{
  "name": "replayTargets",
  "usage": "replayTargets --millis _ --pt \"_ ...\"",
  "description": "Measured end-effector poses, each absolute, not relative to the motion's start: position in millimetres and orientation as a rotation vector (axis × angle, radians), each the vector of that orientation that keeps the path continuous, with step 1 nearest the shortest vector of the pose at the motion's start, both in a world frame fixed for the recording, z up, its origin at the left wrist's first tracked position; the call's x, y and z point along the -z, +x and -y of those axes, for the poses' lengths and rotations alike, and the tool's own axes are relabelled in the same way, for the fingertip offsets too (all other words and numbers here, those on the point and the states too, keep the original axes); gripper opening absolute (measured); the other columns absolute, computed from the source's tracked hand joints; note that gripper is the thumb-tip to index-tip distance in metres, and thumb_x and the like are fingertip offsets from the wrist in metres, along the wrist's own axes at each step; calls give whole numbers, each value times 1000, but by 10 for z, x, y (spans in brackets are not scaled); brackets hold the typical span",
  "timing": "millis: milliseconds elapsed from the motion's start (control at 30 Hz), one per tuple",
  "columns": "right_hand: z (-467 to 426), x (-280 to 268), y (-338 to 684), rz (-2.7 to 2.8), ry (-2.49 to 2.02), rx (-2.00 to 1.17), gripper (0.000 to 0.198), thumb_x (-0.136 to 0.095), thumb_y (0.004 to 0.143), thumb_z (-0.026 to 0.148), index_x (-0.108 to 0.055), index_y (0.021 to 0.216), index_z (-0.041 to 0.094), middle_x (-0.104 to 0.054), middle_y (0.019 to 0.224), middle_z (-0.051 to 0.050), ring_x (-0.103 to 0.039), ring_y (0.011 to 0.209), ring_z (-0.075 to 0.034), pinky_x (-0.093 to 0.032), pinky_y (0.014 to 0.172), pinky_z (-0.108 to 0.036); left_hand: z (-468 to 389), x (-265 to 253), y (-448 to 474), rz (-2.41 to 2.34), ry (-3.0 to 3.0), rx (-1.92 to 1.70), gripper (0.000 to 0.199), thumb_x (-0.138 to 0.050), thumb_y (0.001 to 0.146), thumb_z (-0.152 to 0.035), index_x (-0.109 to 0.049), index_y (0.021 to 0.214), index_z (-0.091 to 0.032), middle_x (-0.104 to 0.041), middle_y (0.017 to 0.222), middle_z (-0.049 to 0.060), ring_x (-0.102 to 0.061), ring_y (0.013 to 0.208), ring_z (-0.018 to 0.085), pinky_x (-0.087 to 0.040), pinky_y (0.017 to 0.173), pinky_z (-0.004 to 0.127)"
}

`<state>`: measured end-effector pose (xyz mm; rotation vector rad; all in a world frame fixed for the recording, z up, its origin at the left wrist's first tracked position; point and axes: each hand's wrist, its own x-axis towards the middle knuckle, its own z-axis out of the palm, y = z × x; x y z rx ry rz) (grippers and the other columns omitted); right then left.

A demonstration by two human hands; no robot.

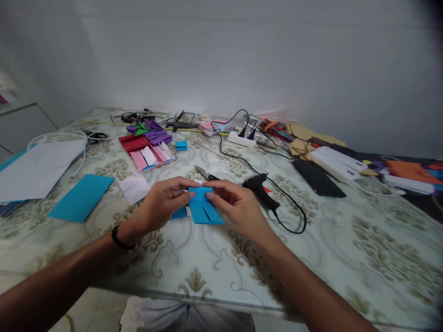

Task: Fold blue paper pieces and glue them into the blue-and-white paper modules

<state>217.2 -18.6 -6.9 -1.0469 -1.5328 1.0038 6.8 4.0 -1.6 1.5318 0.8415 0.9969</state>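
Observation:
Between my two hands is a small piece of blue paper (205,210), creased, with a slit in its lower part. My left hand (166,200) pinches its upper left edge between thumb and fingers. At the upper right edge, my right hand (235,203) grips the same paper in a like way. Another bit of blue paper (179,213) lies partly hidden beside my left fingers. Just beyond my fingers are scissors (207,174), their handles partly covered by my right hand. A black glue gun (262,191) lies right of my right hand.
On the left are white sheets (38,168), a blue sheet (82,197) and a white paper square (134,189). Folded pink paper (152,157), purple pieces (158,136) and a small blue piece (181,145) sit farther back. A power strip (246,139), trailing cables and a black phone (318,177) are right.

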Motion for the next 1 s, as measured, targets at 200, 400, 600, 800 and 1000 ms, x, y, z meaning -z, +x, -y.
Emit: replayTargets --millis 200,400,600,800,1000 --pt "190 82 2187 1525 -1061 -967 24 -74 87 31 -82 107 22 -79 89 -5 -68 72 -16 -55 64 -27 -14 2 73 -849 1567 -1016 28 -76 86 -25 -79 112 -16 -82 96 7 -79 90 21 -63 77 27" --pt "198 83 2190 1502 -1061 -985 23 -73 88 29 -81 109 22 -77 80 -3 -70 67 -16 -59 62 -27 -6 7 77 -784 1492 -1047 35 -79 85 -25 -77 119 -17 -82 113 9 -80 98 23 -67 86 31" --pt "205 61 2187 1488 -1024 -1016 22 -73 88 28 -81 108 22 -77 80 -2 -71 66 -15 -60 62 -27 -29 -3 71 -828 1494 -1078 27 -79 87 -29 -81 111 -16 -84 100 8 -81 93 23 -67 80 27" --pt "214 29 2180 1486 -1033 -1016 23 -74 87 28 -82 107 21 -78 81 -4 -71 67 -16 -59 61 -27 -30 3 75 -815 1475 -1096 28 -82 85 -30 -81 108 -16 -84 102 9 -81 98 25 -67 88 31" --pt "220 42 2186 1476 -1042 -1020 23 -75 86 30 -83 106 22 -80 84 -4 -72 69 -18 -60 62 -29 -29 13 74 -810 1484 -1095 27 -83 83 -27 -81 108 -17 -84 104 9 -81 99 26 -67 91 33"
